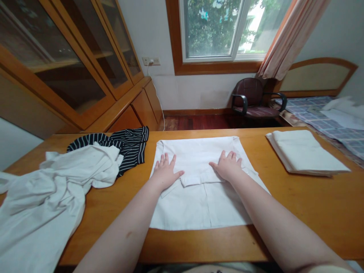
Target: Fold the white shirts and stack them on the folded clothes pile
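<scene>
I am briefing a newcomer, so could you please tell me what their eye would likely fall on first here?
Probably the white garment in the middle of the table, with the left hand and right hand spread on it. The striped black cloth also stands out on the left, beside a crumpled white cloth, while a folded white cloth lies on the right.

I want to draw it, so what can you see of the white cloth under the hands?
The white cloth looks like woven fabric. It lies mostly flat on the wooden table, its far part doubled over, with a narrow strip along the upper layer's near edge. A thin line runs down the near part's middle. The left hand and right hand rest spread on it.
</scene>
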`<move>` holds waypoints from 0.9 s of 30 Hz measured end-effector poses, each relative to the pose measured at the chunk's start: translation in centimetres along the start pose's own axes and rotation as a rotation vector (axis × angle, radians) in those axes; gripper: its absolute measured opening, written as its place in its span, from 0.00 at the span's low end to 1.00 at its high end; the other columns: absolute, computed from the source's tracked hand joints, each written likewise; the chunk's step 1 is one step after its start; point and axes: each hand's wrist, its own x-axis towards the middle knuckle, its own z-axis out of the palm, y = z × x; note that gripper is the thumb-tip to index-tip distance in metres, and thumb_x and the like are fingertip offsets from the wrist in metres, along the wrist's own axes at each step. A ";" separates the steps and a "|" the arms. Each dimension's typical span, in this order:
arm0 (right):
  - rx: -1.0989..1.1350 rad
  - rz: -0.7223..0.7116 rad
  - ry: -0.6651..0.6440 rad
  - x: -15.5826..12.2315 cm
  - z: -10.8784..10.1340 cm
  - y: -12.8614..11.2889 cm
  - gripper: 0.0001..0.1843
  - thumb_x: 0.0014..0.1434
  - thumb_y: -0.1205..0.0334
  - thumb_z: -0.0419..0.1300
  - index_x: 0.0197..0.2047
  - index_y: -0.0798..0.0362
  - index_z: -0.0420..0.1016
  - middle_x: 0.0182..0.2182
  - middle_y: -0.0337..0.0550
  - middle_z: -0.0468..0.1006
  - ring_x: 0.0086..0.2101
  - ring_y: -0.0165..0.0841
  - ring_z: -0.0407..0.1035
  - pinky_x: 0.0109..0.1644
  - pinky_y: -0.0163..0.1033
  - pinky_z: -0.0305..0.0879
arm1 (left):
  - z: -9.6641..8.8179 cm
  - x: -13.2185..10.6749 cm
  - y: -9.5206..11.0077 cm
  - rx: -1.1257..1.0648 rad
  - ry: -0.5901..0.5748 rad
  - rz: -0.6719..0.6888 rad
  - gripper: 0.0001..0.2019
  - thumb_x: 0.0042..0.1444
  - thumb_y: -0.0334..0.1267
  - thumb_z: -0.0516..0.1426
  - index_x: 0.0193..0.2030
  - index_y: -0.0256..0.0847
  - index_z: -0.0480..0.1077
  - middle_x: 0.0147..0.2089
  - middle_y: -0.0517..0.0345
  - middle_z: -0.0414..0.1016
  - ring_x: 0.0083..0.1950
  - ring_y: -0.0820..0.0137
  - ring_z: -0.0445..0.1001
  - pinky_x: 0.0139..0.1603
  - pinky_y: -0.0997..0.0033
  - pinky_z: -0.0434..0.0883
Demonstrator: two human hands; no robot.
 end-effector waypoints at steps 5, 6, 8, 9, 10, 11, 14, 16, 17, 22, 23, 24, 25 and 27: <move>0.000 -0.360 0.147 0.5 -1.0 -1.2 0.43 0.59 0.40 0.48 0.66 0.65 0.51 0.66 0.66 0.43 0.64 0.55 0.35 0.63 0.61 0.33 | 0.1 0.8 0.7 0.042 0.198 -0.028 0.36 0.59 0.59 0.43 0.68 0.37 0.50 0.71 0.41 0.42 0.71 0.49 0.35 0.67 0.47 0.42; 0.023 -0.500 0.150 0.7 -1.1 -1.9 0.42 0.59 0.41 0.48 0.67 0.62 0.50 0.67 0.63 0.42 0.65 0.52 0.35 0.64 0.58 0.34 | 0.1 1.0 0.7 0.051 0.215 0.026 0.36 0.59 0.58 0.44 0.68 0.38 0.50 0.71 0.43 0.41 0.71 0.51 0.34 0.67 0.48 0.41; 0.067 -0.687 0.141 1.4 -1.1 -3.4 0.42 0.59 0.41 0.49 0.67 0.59 0.48 0.68 0.58 0.40 0.66 0.47 0.34 0.65 0.54 0.36 | 0.2 1.2 0.5 0.057 0.196 0.134 0.35 0.59 0.57 0.46 0.69 0.42 0.48 0.72 0.46 0.40 0.71 0.54 0.35 0.67 0.50 0.41; 0.082 -0.716 0.139 1.9 -0.9 -4.0 0.41 0.59 0.41 0.48 0.68 0.59 0.48 0.68 0.57 0.40 0.66 0.46 0.34 0.65 0.53 0.36 | 0.2 1.2 0.5 0.054 0.172 0.167 0.34 0.59 0.56 0.46 0.69 0.43 0.47 0.72 0.47 0.40 0.71 0.55 0.36 0.67 0.51 0.41; 0.091 -0.717 0.134 2.4 -0.7 -4.6 0.41 0.60 0.40 0.48 0.68 0.59 0.48 0.68 0.57 0.40 0.66 0.46 0.35 0.65 0.52 0.36 | 0.3 1.3 0.4 0.048 0.148 0.181 0.34 0.59 0.56 0.46 0.69 0.44 0.47 0.72 0.47 0.41 0.71 0.56 0.38 0.67 0.51 0.42; 0.096 -0.706 0.126 3.0 -0.5 -4.9 0.41 0.60 0.40 0.47 0.68 0.58 0.48 0.68 0.56 0.40 0.66 0.45 0.35 0.65 0.52 0.36 | 0.4 1.3 0.3 0.040 0.129 0.183 0.34 0.59 0.56 0.46 0.69 0.44 0.46 0.71 0.47 0.41 0.71 0.56 0.39 0.67 0.51 0.42; 0.095 -0.680 0.110 4.5 0.2 -5.2 0.38 0.62 0.38 0.41 0.68 0.52 0.48 0.68 0.50 0.43 0.65 0.42 0.38 0.65 0.51 0.35 | 0.4 1.4 0.1 0.011 0.104 0.180 0.35 0.59 0.57 0.45 0.69 0.44 0.45 0.71 0.46 0.41 0.71 0.57 0.39 0.67 0.51 0.42; 0.082 -0.642 0.116 5.4 0.4 -4.6 0.38 0.62 0.37 0.38 0.68 0.48 0.46 0.68 0.45 0.42 0.66 0.40 0.37 0.65 0.50 0.34 | 0.3 1.4 0.1 -0.004 0.088 0.175 0.35 0.59 0.58 0.45 0.69 0.44 0.45 0.72 0.47 0.40 0.71 0.58 0.38 0.67 0.51 0.42; 0.073 -0.600 0.120 5.9 0.4 -4.0 0.38 0.61 0.36 0.37 0.69 0.47 0.45 0.68 0.45 0.42 0.66 0.40 0.37 0.65 0.50 0.34 | 0.2 1.4 0.1 -0.009 0.080 0.172 0.35 0.59 0.58 0.45 0.69 0.44 0.45 0.72 0.47 0.40 0.71 0.58 0.38 0.67 0.51 0.42; 0.026 -0.353 0.138 8.8 0.0 -0.1 0.41 0.61 0.37 0.38 0.69 0.54 0.43 0.68 0.49 0.44 0.65 0.40 0.38 0.65 0.47 0.34 | 0.0 1.5 0.1 -0.013 0.063 0.173 0.35 0.59 0.58 0.44 0.69 0.45 0.45 0.72 0.48 0.38 0.71 0.58 0.38 0.67 0.52 0.42; 0.018 -0.331 0.150 9.3 0.0 0.7 0.41 0.61 0.37 0.37 0.69 0.55 0.43 0.68 0.49 0.44 0.65 0.40 0.37 0.65 0.47 0.33 | -0.1 1.5 0.1 -0.012 0.062 0.172 0.35 0.59 0.58 0.44 0.69 0.45 0.45 0.72 0.48 0.38 0.71 0.58 0.38 0.67 0.52 0.42; 0.017 -0.302 0.163 9.7 0.0 1.4 0.41 0.61 0.37 0.36 0.69 0.55 0.43 0.68 0.50 0.44 0.65 0.40 0.37 0.65 0.47 0.33 | -0.1 1.5 0.1 -0.011 0.060 0.172 0.34 0.59 0.57 0.44 0.69 0.45 0.45 0.72 0.48 0.38 0.71 0.58 0.38 0.67 0.52 0.42; 0.019 -0.264 0.174 10.1 0.1 1.9 0.42 0.61 0.36 0.35 0.69 0.55 0.43 0.68 0.50 0.44 0.65 0.40 0.37 0.65 0.49 0.33 | -0.1 1.5 0.1 -0.011 0.057 0.175 0.34 0.60 0.57 0.44 0.69 0.45 0.46 0.72 0.49 0.39 0.71 0.58 0.38 0.67 0.53 0.42; 0.027 -0.193 0.190 10.5 0.2 2.6 0.42 0.61 0.36 0.33 0.69 0.56 0.42 0.68 0.51 0.43 0.65 0.41 0.37 0.65 0.53 0.33 | -0.1 1.5 0.0 -0.012 0.061 0.186 0.34 0.60 0.57 0.44 0.69 0.45 0.46 0.72 0.49 0.40 0.71 0.59 0.39 0.67 0.54 0.42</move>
